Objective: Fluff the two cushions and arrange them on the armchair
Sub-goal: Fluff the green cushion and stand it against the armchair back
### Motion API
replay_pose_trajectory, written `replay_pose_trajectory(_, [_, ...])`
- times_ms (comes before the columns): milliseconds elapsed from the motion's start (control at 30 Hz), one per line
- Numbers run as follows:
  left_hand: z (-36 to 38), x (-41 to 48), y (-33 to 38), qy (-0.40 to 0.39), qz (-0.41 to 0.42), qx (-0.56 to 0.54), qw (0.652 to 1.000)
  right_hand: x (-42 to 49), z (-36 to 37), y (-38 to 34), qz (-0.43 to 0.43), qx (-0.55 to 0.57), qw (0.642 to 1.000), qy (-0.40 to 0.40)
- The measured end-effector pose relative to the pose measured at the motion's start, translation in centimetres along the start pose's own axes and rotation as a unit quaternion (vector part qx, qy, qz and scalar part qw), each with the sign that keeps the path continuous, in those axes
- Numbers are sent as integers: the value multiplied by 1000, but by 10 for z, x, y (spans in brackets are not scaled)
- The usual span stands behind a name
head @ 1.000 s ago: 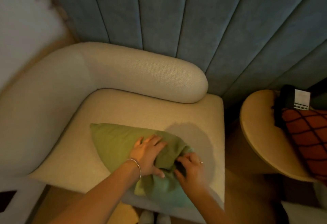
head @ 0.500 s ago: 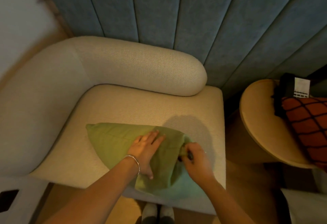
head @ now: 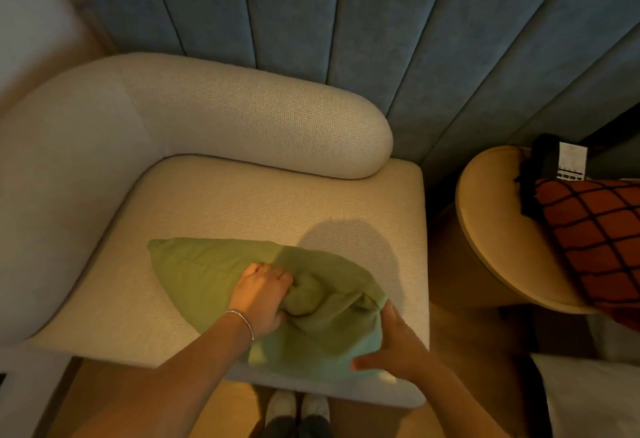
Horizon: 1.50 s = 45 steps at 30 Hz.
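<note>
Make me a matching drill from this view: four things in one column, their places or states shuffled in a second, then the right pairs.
1. green cushion
2. orange checked cushion
3. left hand
4. right hand

A. on the round side table
B. fist bunching green fabric
C. lying on the armchair seat
D. open, flat against the cushion's right edge

Pairs: 1-C, 2-A, 3-B, 4-D

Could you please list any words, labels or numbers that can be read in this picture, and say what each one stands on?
None can be read.
White label on the dark object on the round side table: it bears dark print, too small and blurred to read.
Nothing else in view shows any text.
</note>
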<state>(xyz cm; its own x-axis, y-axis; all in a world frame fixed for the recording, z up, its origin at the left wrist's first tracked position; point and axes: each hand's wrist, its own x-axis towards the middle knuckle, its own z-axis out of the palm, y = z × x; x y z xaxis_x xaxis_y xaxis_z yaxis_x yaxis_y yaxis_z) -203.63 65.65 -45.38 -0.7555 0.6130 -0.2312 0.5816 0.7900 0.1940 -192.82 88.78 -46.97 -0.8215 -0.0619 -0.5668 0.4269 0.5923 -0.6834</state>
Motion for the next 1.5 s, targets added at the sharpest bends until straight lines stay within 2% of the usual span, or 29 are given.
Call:
replay_pose_trajectory(67, [-1,-3,2,38,31,16,999,10,16,-3,27,4,999,28])
replay_pose_trajectory(200, [-2,-4,2,92,13,-140,986,23,25,-6,125,40,988,81])
replay_pose_trajectory(267, [-5,-1,6,103,19,-158,982,21,19,-12,192,28,976,96])
replay_pose_trajectory(367, [-13,5,23,77,28,-194,978,15,6,-23,208,-26,968,137])
replay_pose_trajectory(433, [-24,10,29,57,20,-211,976,10,-3,-25,199,-9,970,140])
replay_pose_trajectory(500, [-31,14,21,22,32,-184,982,3,-21,-23,189,90,964,165])
replay_pose_trajectory(533, [-33,13,12,-22,32,-150,988,-1,-32,-21,183,127,954,202])
replay_pose_trajectory(567, [-35,11,-1,-73,13,-106,992,-5,-40,-20,167,122,952,226])
replay_pose_trajectory(633, [-34,3,-24,-150,-51,-15,987,-11,-49,-30,102,39,944,310])
replay_pose_trajectory(667, [-31,-1,-31,-161,-72,15,984,-13,-49,-42,36,-4,935,353])
replay_pose_trajectory(700, [-27,-3,-34,-158,-82,32,983,-15,-45,-59,-41,-43,930,362])
replay_pose_trajectory(767, [-20,-4,-30,-127,-76,37,988,-10,-28,-88,-179,-160,921,305])
replay_pose_trajectory(800, [-16,-4,-26,-104,-69,27,992,-3,-15,-95,-215,-229,914,255])
replay_pose_trajectory(867, [-9,-4,-21,-64,-56,13,996,11,2,-98,-180,-327,918,132])
replay_pose_trajectory(933, [-4,-7,-21,-62,-53,8,997,27,10,-81,-104,-353,928,54])
replay_pose_trajectory(1000, [9,-9,-21,-67,-57,-1,996,37,19,-60,-74,-328,940,56])
replay_pose_trajectory(1133, [27,-19,-19,-58,-51,1,997,47,48,-51,-77,-240,964,81])
replay_pose_trajectory(1200, [29,-27,-20,-18,-39,0,999,49,50,-58,-81,-274,956,71])
replay_pose_trajectory(1267, [17,-28,-29,-6,-20,-1,1000,51,41,-67,-94,-350,930,67])
replay_pose_trajectory(1333, [0,-26,-47,-79,-31,-12,996,51,23,-73,-88,-407,907,66])
replay_pose_trajectory(1400, [-17,-20,-68,-151,-66,18,986,50,0,-73,-35,-440,896,53])
replay_pose_trajectory(1500, [-27,-16,-80,-174,-127,42,976,47,-18,-60,44,-445,894,13])
